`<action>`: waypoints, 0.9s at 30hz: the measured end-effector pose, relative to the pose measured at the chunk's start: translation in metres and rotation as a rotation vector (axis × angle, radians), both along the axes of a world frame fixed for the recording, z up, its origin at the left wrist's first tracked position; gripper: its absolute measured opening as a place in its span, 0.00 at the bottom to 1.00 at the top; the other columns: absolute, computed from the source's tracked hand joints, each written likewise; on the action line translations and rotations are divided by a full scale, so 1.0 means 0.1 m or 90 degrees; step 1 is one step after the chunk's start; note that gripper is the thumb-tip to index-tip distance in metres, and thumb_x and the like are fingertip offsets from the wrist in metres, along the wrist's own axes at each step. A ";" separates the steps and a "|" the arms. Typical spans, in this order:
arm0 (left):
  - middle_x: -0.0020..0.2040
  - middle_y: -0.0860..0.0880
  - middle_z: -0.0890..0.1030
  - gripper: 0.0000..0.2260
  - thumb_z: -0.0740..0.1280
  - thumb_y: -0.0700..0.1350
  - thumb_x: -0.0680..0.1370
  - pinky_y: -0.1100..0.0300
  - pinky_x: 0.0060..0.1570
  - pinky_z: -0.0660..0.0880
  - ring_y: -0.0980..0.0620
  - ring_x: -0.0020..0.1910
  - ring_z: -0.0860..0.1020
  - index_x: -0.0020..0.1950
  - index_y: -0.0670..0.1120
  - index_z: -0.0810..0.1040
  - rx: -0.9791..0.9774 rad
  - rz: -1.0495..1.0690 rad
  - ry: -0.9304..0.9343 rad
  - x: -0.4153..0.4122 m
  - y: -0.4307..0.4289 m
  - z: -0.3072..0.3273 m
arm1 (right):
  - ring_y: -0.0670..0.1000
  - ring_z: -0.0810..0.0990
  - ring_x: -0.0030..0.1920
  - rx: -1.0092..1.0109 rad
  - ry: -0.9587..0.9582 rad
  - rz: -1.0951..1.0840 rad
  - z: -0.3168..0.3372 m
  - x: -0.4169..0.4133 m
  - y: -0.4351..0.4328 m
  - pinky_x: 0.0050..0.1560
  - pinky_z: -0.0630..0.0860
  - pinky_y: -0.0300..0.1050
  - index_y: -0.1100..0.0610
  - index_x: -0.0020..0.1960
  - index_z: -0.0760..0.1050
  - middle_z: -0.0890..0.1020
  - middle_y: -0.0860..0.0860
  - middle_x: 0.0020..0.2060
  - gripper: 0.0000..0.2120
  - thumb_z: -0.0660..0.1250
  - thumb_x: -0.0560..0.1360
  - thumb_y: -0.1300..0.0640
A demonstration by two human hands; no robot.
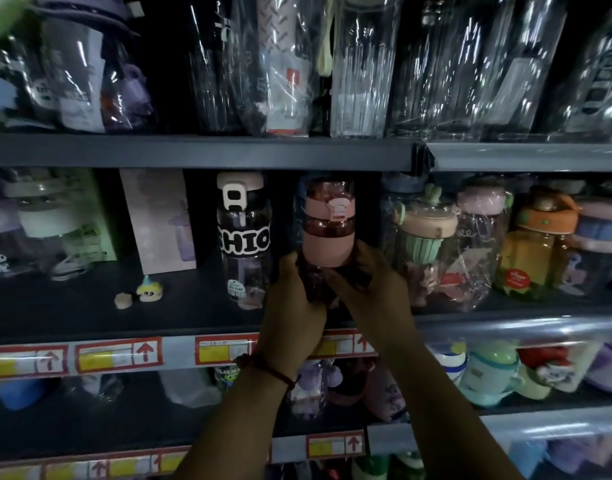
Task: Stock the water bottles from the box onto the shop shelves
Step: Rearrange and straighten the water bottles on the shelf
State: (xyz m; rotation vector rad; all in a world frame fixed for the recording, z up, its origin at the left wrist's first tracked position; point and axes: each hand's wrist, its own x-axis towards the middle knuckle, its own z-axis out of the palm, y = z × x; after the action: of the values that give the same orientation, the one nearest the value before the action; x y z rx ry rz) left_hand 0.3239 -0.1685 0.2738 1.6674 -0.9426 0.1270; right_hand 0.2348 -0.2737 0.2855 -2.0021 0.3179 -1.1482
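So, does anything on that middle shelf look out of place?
Yes. A small yellow toy figure and a beige round piece lie loose on the dark shelf, left of the pink translucent water bottle that the left hand and right hand hold. Stray bits among bottles and boxes.

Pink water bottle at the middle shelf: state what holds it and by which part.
The pink water bottle is held by its dark lower body, below the pink sleeve: the left hand grips its left side, the right hand its right.
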 end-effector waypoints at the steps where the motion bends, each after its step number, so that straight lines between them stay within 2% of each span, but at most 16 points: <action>1: 0.63 0.54 0.81 0.27 0.74 0.41 0.77 0.76 0.55 0.72 0.58 0.62 0.79 0.74 0.48 0.69 -0.004 0.008 -0.010 0.00 0.00 -0.01 | 0.29 0.80 0.53 -0.001 0.003 -0.001 0.00 0.00 0.00 0.51 0.76 0.26 0.51 0.66 0.78 0.82 0.35 0.52 0.20 0.77 0.77 0.58; 4: 0.65 0.54 0.80 0.25 0.73 0.44 0.77 0.63 0.64 0.76 0.58 0.65 0.77 0.73 0.51 0.71 -0.007 0.028 -0.047 0.00 0.00 -0.04 | 0.24 0.77 0.50 0.004 -0.013 -0.008 -0.01 0.03 -0.02 0.49 0.72 0.21 0.56 0.68 0.78 0.78 0.31 0.49 0.23 0.78 0.75 0.59; 6: 0.68 0.52 0.78 0.28 0.73 0.43 0.78 0.59 0.67 0.74 0.56 0.68 0.75 0.77 0.52 0.68 0.005 0.041 -0.066 0.02 0.01 -0.07 | 0.24 0.78 0.51 0.009 -0.027 -0.009 -0.03 0.06 -0.01 0.49 0.72 0.21 0.57 0.68 0.79 0.79 0.31 0.50 0.23 0.79 0.74 0.58; 10: 0.70 0.50 0.77 0.31 0.70 0.37 0.79 0.70 0.68 0.69 0.55 0.69 0.75 0.80 0.49 0.64 0.020 0.053 -0.069 0.05 0.03 -0.09 | 0.25 0.78 0.51 0.027 -0.053 -0.007 -0.06 0.11 0.03 0.50 0.72 0.22 0.56 0.67 0.78 0.80 0.32 0.50 0.24 0.80 0.74 0.59; 14: 0.72 0.51 0.76 0.31 0.69 0.37 0.79 0.60 0.70 0.71 0.56 0.72 0.73 0.80 0.50 0.63 0.014 0.033 -0.066 0.08 0.04 -0.10 | 0.27 0.79 0.51 0.020 -0.064 -0.022 -0.07 0.13 0.06 0.50 0.73 0.22 0.56 0.66 0.79 0.80 0.33 0.51 0.23 0.80 0.73 0.57; 18: 0.72 0.51 0.76 0.31 0.69 0.37 0.79 0.61 0.71 0.70 0.56 0.71 0.73 0.80 0.51 0.63 0.016 0.038 -0.061 0.08 0.03 -0.11 | 0.28 0.79 0.53 0.017 -0.064 -0.033 -0.09 0.14 0.08 0.51 0.74 0.23 0.55 0.66 0.78 0.80 0.34 0.52 0.22 0.79 0.74 0.56; 20: 0.73 0.50 0.75 0.32 0.68 0.37 0.79 0.60 0.71 0.71 0.54 0.72 0.73 0.81 0.51 0.61 0.022 0.046 -0.056 0.08 0.02 -0.12 | 0.32 0.80 0.55 0.008 -0.061 -0.036 -0.10 0.15 0.09 0.52 0.75 0.25 0.54 0.67 0.78 0.82 0.38 0.54 0.22 0.79 0.75 0.55; 23: 0.74 0.48 0.74 0.33 0.68 0.38 0.79 0.53 0.70 0.73 0.51 0.73 0.72 0.81 0.51 0.59 0.042 0.045 -0.051 0.07 0.02 -0.14 | 0.36 0.81 0.56 0.001 -0.053 -0.045 -0.13 0.17 0.11 0.53 0.76 0.26 0.54 0.68 0.77 0.84 0.44 0.56 0.23 0.78 0.76 0.53; 25: 0.73 0.48 0.74 0.32 0.68 0.40 0.79 0.53 0.70 0.74 0.51 0.72 0.73 0.81 0.50 0.60 0.053 0.038 -0.049 0.02 0.04 -0.15 | 0.36 0.81 0.56 0.000 -0.051 -0.051 -0.13 0.18 0.11 0.53 0.76 0.26 0.55 0.68 0.77 0.84 0.45 0.57 0.23 0.77 0.76 0.52; 27: 0.74 0.47 0.73 0.31 0.69 0.40 0.78 0.57 0.70 0.71 0.50 0.72 0.72 0.80 0.48 0.62 0.060 0.084 -0.068 -0.10 0.10 -0.18 | 0.38 0.82 0.56 -0.008 -0.043 -0.066 -0.12 0.18 0.13 0.54 0.76 0.27 0.54 0.68 0.77 0.84 0.46 0.57 0.24 0.78 0.75 0.51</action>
State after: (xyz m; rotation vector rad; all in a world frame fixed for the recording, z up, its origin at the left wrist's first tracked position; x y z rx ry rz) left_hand 0.3142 -0.1585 0.2560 1.8245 -0.9305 0.2664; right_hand 0.2524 -0.2608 0.2733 -1.9721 0.3850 -1.2814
